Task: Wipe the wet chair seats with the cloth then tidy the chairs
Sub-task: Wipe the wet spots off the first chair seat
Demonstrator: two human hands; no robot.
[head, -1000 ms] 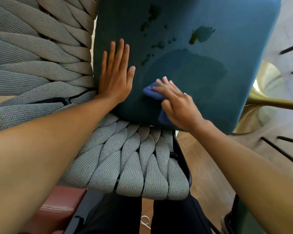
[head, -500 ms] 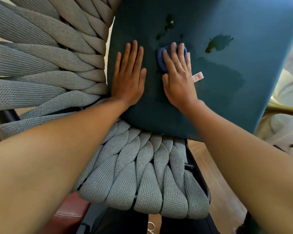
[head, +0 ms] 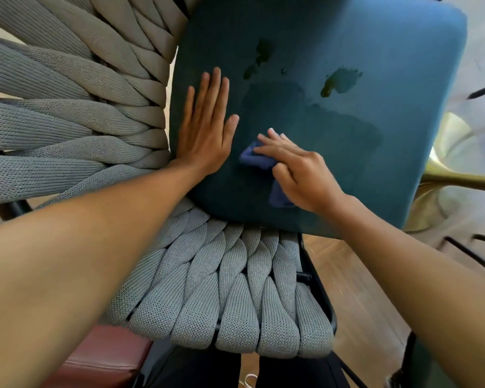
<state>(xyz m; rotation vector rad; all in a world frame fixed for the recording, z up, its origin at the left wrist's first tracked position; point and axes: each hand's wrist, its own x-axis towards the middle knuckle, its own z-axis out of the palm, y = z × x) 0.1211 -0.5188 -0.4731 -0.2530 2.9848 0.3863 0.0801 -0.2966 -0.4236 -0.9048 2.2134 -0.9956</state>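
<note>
Cloth (head: 256,158) sits bunched under curled fingers of R hand (head: 300,175) near front of teal seat (head: 403,51), L hand (head: 205,135) flat & empty beside it, w/ unwiped wet spots (head: 339,82) further up the seat, nearer R hand

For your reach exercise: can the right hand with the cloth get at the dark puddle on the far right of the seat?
Probably yes. The right hand grips the cloth on the seat, and only bare fabric lies between it and the puddle. The left hand lies flat, off to the side.
</note>
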